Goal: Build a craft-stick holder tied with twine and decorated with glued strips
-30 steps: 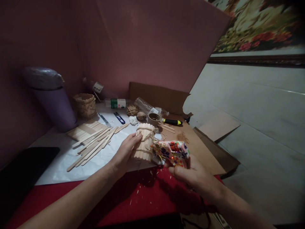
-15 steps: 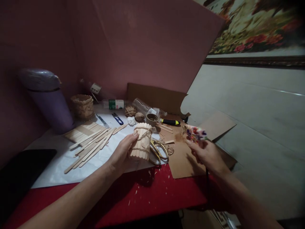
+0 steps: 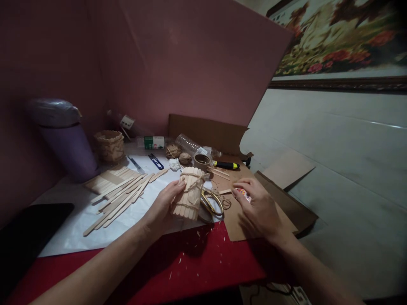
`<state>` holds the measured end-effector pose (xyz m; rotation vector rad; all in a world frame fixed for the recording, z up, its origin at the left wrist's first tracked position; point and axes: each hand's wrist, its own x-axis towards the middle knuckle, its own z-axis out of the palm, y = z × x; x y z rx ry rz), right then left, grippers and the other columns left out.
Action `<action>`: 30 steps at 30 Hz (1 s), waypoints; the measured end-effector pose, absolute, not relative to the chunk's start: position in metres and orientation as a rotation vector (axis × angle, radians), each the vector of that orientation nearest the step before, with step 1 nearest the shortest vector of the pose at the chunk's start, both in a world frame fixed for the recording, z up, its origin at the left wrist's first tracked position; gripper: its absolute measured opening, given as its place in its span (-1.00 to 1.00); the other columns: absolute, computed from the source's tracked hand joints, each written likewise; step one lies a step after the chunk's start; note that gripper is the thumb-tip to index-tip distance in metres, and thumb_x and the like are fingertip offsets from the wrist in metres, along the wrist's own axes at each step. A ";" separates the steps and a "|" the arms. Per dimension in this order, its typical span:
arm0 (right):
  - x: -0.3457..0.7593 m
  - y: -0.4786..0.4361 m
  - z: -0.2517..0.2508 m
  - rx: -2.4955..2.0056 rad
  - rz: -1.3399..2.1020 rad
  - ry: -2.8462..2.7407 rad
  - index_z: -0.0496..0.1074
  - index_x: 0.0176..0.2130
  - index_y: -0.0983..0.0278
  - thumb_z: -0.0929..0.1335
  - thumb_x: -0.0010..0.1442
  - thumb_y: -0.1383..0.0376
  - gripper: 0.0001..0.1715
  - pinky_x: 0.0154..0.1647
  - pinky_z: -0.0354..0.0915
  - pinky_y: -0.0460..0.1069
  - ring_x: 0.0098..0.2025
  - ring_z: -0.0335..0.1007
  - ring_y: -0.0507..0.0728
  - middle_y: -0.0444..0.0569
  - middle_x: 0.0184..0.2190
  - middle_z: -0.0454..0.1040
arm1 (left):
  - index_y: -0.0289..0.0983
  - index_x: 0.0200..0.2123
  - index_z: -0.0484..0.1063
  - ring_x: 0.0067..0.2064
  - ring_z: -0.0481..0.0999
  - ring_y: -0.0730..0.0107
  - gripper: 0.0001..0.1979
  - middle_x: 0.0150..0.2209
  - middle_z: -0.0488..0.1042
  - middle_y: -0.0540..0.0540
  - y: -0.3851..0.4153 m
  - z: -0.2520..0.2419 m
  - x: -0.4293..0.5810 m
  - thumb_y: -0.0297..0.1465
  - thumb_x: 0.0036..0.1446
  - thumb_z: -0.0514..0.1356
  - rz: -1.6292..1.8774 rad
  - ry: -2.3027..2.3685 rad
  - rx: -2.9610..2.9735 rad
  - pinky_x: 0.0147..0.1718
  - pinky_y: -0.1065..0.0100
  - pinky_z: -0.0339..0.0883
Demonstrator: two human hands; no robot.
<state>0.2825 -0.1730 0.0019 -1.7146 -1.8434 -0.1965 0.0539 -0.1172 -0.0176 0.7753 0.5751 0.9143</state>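
My left hand [image 3: 168, 199] is wrapped round the side of a small craft-stick cup [image 3: 188, 195], holding it tilted above the table's front. Twine runs round the cup near its top and bottom. Gold-handled scissors [image 3: 212, 204] lie just behind and right of it. Over the cardboard sheet [image 3: 238, 226] on the right, my right hand [image 3: 258, 207] curls its fingers round a floral-patterned object [image 3: 243, 193]. Most of that object is hidden by the hand, so its kind cannot be made out. A loose craft stick [image 3: 226, 192] lies by the fingertips.
Craft sticks [image 3: 122, 203] lie on white paper [image 3: 63, 237] at left. Behind are a woven-looking pot [image 3: 110, 146], a purple tumbler [image 3: 68, 148], a utility knife [image 3: 155, 161], twine balls [image 3: 173, 151], a tape roll [image 3: 202, 160], plastic bottles [image 3: 154, 142] and a black-yellow handle [image 3: 226, 165].
My right hand has moved left and turned palm down over the cardboard, covering most of the floral-patterned object. My left hand still holds the cup in nearly the same place.
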 end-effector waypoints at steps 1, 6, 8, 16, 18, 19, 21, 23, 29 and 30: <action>0.270 -0.174 0.009 -1.537 -0.120 -1.875 0.43 -0.23 0.26 0.22 0.27 0.31 -0.79 -0.08 0.26 0.06 -0.09 0.34 0.17 0.06 -0.16 0.39 | -0.29 -0.14 0.39 -0.33 0.52 0.26 -0.71 -0.29 0.50 -0.15 -0.119 -0.015 0.054 -0.26 0.12 0.18 0.906 0.589 0.794 -0.39 0.28 0.43; 0.235 -0.164 0.028 -1.114 -0.051 -2.041 0.40 -0.12 0.24 0.26 0.20 0.47 -0.73 -0.05 0.27 0.06 -0.06 0.28 0.13 0.02 -0.15 0.31 | -0.31 -0.09 0.38 -0.23 0.51 0.25 -0.71 -0.20 0.51 -0.19 -0.125 -0.009 0.056 -0.30 0.16 0.15 0.917 0.583 0.890 -0.31 0.34 0.41; 0.234 -0.157 0.028 -1.070 -0.039 -2.095 0.40 -0.12 0.23 0.26 0.19 0.49 -0.71 -0.07 0.28 0.04 -0.09 0.27 0.11 0.01 -0.17 0.29 | -0.32 -0.08 0.37 -0.21 0.51 0.24 -0.70 -0.18 0.50 -0.19 -0.125 -0.010 0.056 -0.29 0.16 0.15 0.920 0.589 0.898 -0.28 0.32 0.41; 0.234 -0.144 0.031 -1.086 -0.153 -2.202 0.35 -0.31 0.28 0.26 0.15 0.52 -0.83 -0.20 0.27 0.03 -0.19 0.25 0.13 0.03 -0.24 0.29 | -0.30 -0.02 0.33 -0.24 0.52 0.20 -0.64 -0.19 0.49 -0.20 -0.127 -0.011 0.055 -0.24 0.15 0.15 0.873 0.602 0.874 -0.29 0.25 0.41; 0.232 -0.144 0.033 -1.110 -0.216 -2.238 0.32 -0.32 0.29 0.25 0.15 0.53 -0.83 -0.18 0.26 0.05 -0.16 0.25 0.15 0.06 -0.22 0.31 | -0.30 -0.04 0.32 -0.24 0.52 0.20 -0.65 -0.21 0.49 -0.19 -0.128 -0.009 0.056 -0.26 0.15 0.15 0.878 0.612 0.867 -0.29 0.24 0.41; 0.231 -0.145 0.034 -1.118 -0.262 -2.260 0.31 -0.33 0.29 0.24 0.16 0.52 -0.84 -0.16 0.26 0.06 -0.16 0.24 0.16 0.07 -0.22 0.33 | -0.30 -0.05 0.33 -0.23 0.52 0.20 -0.67 -0.20 0.49 -0.19 -0.128 -0.008 0.057 -0.27 0.15 0.15 0.889 0.611 0.863 -0.28 0.25 0.41; 0.229 -0.148 0.035 -1.141 -0.378 -2.302 0.29 -0.33 0.30 0.21 0.19 0.50 -0.85 -0.15 0.23 0.10 -0.18 0.24 0.18 0.08 -0.26 0.37 | -0.31 -0.07 0.33 -0.22 0.51 0.22 -0.69 -0.19 0.49 -0.19 -0.127 -0.008 0.057 -0.29 0.14 0.16 0.915 0.609 0.855 -0.29 0.28 0.41; 0.228 -0.153 0.035 -1.176 -0.477 -2.336 0.29 -0.34 0.30 0.20 0.22 0.47 -0.85 -0.15 0.21 0.13 -0.22 0.24 0.19 0.07 -0.32 0.38 | -0.30 -0.08 0.34 -0.24 0.51 0.25 -0.69 -0.20 0.50 -0.18 -0.126 -0.010 0.058 -0.28 0.13 0.18 0.926 0.608 0.851 -0.31 0.30 0.41; 0.227 -0.165 0.028 -1.195 -0.255 -2.324 0.30 -0.22 0.34 0.17 0.26 0.43 -0.85 -0.22 0.25 0.02 -0.24 0.29 0.15 0.08 -0.29 0.37 | -0.30 -0.10 0.34 -0.25 0.51 0.23 -0.67 -0.23 0.48 -0.18 -0.125 -0.011 0.057 -0.24 0.12 0.19 0.918 0.595 0.838 -0.30 0.26 0.41; 0.227 -0.166 0.026 -1.191 -0.212 -2.300 0.30 -0.21 0.34 0.17 0.26 0.44 -0.84 -0.22 0.25 0.01 -0.24 0.30 0.14 0.07 -0.28 0.37 | -0.30 -0.10 0.34 -0.25 0.50 0.22 -0.67 -0.23 0.48 -0.18 -0.126 -0.011 0.057 -0.24 0.12 0.18 0.919 0.592 0.835 -0.30 0.25 0.41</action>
